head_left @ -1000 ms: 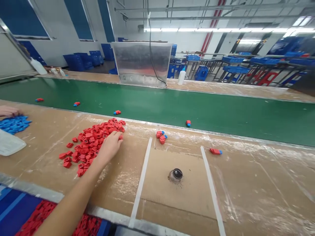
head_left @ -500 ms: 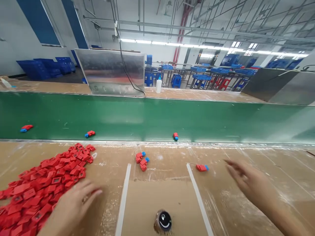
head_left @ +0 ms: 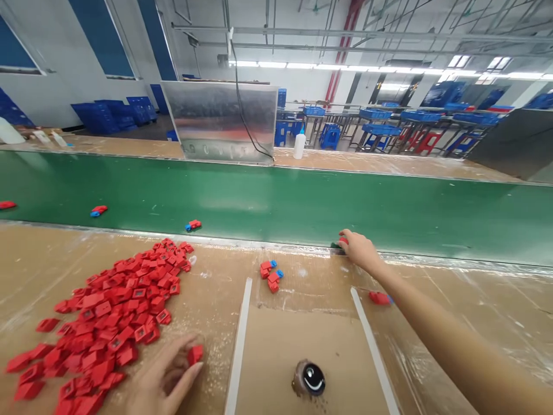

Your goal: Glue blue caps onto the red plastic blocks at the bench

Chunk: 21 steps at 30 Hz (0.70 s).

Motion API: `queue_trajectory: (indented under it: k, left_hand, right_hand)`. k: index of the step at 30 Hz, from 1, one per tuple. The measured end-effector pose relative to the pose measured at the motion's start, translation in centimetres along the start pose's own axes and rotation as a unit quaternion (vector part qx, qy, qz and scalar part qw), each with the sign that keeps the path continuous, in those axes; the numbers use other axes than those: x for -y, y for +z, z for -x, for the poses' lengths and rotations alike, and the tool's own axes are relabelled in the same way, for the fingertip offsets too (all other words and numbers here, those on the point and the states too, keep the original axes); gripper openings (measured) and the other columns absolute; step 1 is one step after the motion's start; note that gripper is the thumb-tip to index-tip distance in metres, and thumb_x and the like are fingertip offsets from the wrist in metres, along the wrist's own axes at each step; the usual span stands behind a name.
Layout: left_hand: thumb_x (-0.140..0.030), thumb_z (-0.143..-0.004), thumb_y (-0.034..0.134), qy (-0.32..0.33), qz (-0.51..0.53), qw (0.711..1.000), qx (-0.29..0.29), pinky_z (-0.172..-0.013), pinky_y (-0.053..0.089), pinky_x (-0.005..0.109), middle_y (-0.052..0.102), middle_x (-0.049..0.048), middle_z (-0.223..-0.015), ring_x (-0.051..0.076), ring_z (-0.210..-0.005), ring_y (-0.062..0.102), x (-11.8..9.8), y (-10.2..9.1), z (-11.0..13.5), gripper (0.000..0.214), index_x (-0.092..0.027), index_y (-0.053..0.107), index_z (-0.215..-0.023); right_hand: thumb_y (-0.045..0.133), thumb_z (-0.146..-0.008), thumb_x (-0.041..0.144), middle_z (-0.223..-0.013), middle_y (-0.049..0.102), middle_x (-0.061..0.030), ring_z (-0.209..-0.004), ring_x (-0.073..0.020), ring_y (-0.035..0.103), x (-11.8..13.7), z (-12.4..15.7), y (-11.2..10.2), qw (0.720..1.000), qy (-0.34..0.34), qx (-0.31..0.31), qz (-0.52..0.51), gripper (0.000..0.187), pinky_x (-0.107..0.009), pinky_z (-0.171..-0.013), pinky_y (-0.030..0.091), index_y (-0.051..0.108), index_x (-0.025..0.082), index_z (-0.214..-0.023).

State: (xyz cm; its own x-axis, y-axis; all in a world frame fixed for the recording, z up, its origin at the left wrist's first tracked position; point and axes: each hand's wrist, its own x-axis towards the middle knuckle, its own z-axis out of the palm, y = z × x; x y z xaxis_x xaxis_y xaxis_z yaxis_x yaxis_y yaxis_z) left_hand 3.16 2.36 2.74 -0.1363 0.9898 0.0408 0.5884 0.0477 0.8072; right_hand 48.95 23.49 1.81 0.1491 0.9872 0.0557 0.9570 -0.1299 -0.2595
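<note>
My left hand is at the lower right edge of a heap of flat red plastic pieces, pinching one red piece in its fingertips. My right hand reaches the near edge of the green conveyor belt, its fingers closed on a red plastic part that is mostly hidden. Several assembled red parts with blue ends lie farther left on the belt, such as one. A small group of them sits on the bench between my hands.
Two white tape strips frame a cardboard patch with a round black fitting. Beyond the belt stand a metal sheet and a white bottle. Blue crates and work tables with stools fill the background.
My right hand has moved from the bench forward to the belt edge and closed on a part. My left hand has a red piece in its fingertips. The head view has shifted slightly.
</note>
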Motion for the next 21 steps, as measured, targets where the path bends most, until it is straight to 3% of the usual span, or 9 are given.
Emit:
queue_trajectory:
  k: [3, 6, 9, 13, 17, 21]
  left_hand:
    - [-0.039, -0.075, 0.074, -0.018, 0.122, 0.992, 0.024, -0.078, 0.062, 0.029, 0.074, 0.0047, -0.101, 0.023, -0.088, 0.073, -2.3, 1.5, 0.9, 0.034, -0.024, 0.072, -0.105]
    - [-0.034, -0.078, 0.073, -0.023, 0.253, 0.965, 0.063, -0.085, 0.058, 0.029, 0.071, 0.0041, -0.102, 0.020, -0.094, 0.070, -4.2, 3.9, 2.2, 0.030, -0.024, 0.071, -0.107]
    - [-0.031, -0.075, 0.078, -0.044, 0.364, 0.927, 0.080, -0.082, 0.057, 0.028, 0.070, 0.0040, -0.096, 0.018, -0.087, 0.070, -5.5, 6.6, 3.9, 0.031, -0.021, 0.071, -0.103]
    - [-0.033, -0.072, 0.081, -0.094, 0.428, 0.892, 0.113, -0.082, 0.056, 0.029, 0.073, 0.0045, -0.088, 0.019, -0.083, 0.071, -6.5, 9.3, 6.7, 0.034, -0.019, 0.069, -0.101]
    - [-0.036, -0.075, 0.079, -0.112, 0.452, 0.871, 0.158, -0.083, 0.055, 0.031, 0.074, 0.0049, -0.089, 0.019, -0.082, 0.070, -6.4, 10.9, 9.0, 0.034, -0.019, 0.069, -0.103]
    - [-0.035, -0.075, 0.079, -0.098, 0.435, 0.879, 0.168, -0.075, 0.053, 0.027, 0.071, 0.0051, -0.086, 0.018, -0.080, 0.065, -6.3, 11.4, 10.2, 0.033, -0.017, 0.071, -0.102]
  right_hand:
    - [0.046, -0.097, 0.019, -0.112, 0.068, -0.0177, -0.103, -0.0298, 0.064, 0.1, 4.4, -1.9, 0.999, -0.039, -0.004, -0.019, 0.029, -0.040, -0.086, 0.048, 0.061, 0.011, -0.120]
    - [0.045, -0.097, 0.027, -0.112, 0.069, -0.0125, -0.100, -0.0279, 0.066, 1.0, 9.9, -3.3, 0.995, -0.086, 0.004, -0.051, 0.032, -0.038, -0.081, 0.051, 0.060, 0.016, -0.124]
    - [0.046, -0.097, 0.031, -0.109, 0.069, -0.0105, -0.096, -0.0252, 0.067, 2.4, 15.6, -4.5, 0.977, -0.159, 0.001, -0.142, 0.033, -0.039, -0.081, 0.054, 0.057, 0.020, -0.125]
    - [0.043, -0.099, 0.031, -0.109, 0.063, -0.0114, -0.096, -0.0231, 0.064, 4.6, 21.8, -5.7, 0.950, -0.232, -0.014, -0.210, 0.030, -0.040, -0.083, 0.054, 0.059, 0.021, -0.122]
    - [0.044, -0.100, 0.027, -0.105, 0.063, -0.0086, -0.093, -0.0203, 0.064, 5.8, 25.3, -6.2, 0.942, -0.266, -0.001, -0.203, 0.028, -0.035, -0.079, 0.054, 0.059, 0.022, -0.124]
    - [0.049, -0.099, 0.029, -0.103, 0.066, -0.0077, -0.080, -0.0184, 0.064, 6.1, 26.5, -5.6, 0.947, -0.270, 0.002, -0.173, 0.024, -0.033, -0.071, 0.053, 0.057, 0.021, -0.120]
